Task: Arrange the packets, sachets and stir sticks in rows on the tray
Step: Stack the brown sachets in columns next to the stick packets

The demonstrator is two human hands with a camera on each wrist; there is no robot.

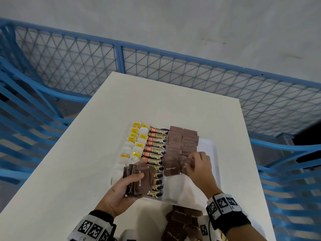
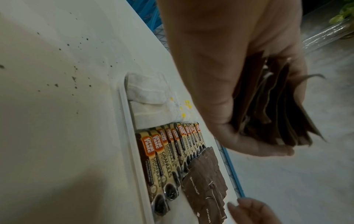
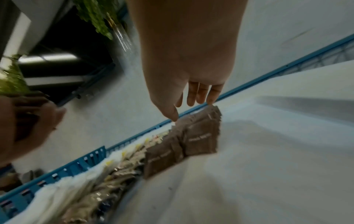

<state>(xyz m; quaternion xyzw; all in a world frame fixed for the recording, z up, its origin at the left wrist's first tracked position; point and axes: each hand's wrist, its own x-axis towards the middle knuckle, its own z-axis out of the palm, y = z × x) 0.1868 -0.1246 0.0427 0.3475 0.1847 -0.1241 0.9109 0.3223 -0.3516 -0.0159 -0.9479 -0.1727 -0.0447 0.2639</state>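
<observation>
A white tray (image 1: 210, 145) on the table holds three kinds of goods in rows: tea bags (image 1: 135, 141) with yellow tags on the left, coffee granule sticks (image 1: 155, 150) in the middle, and two columns of brown sugar sachets (image 1: 175, 145) on the right. My left hand (image 1: 128, 185) grips a stack of brown sugar sachets (image 1: 139, 180) above the tray's near left corner; the stack (image 2: 272, 106) fans out past the fingers. My right hand (image 1: 195, 163) rests its fingertips (image 3: 201, 98) on the nearest sachet (image 1: 185, 165) of the right column, thumb and fingers apart.
A loose pile of brown sachets (image 1: 184, 221) lies on the table (image 1: 78, 162) near my right wrist. A blue mesh fence (image 1: 119, 56) runs behind the table's far edge. Blue slatted frames (image 1: 26, 110) stand on both sides.
</observation>
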